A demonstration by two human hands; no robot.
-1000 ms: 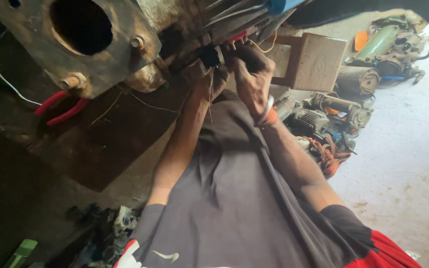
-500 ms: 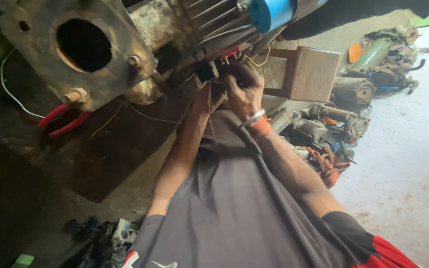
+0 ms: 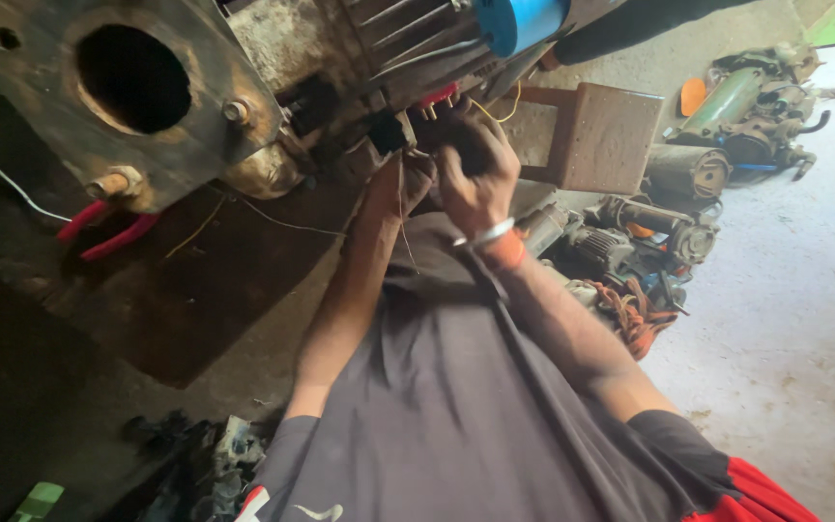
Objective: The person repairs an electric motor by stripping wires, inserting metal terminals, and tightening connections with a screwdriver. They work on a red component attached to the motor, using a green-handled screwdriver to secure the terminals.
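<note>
Two hands work close together at the terminal block [image 3: 416, 121] of a big, grimy motor [image 3: 273, 87] that fills the far left of the view. The right hand [image 3: 478, 174], with a pale bangle and an orange band at the wrist, has its fingers curled against the dark wiring there; whether they pinch a wire I cannot tell. The left hand [image 3: 408, 184] sits just to its left, half hidden behind it, fingers bent onto the same spot, grip unclear. A thin wire [image 3: 403, 227] hangs down from the left hand. Red-handled pliers [image 3: 108, 227] lie on the floor to the left, below a round hole [image 3: 134, 79] in the motor's flange. A brown box [image 3: 606, 135] stands to the right, with old motors [image 3: 659, 227] piled beyond.
</note>
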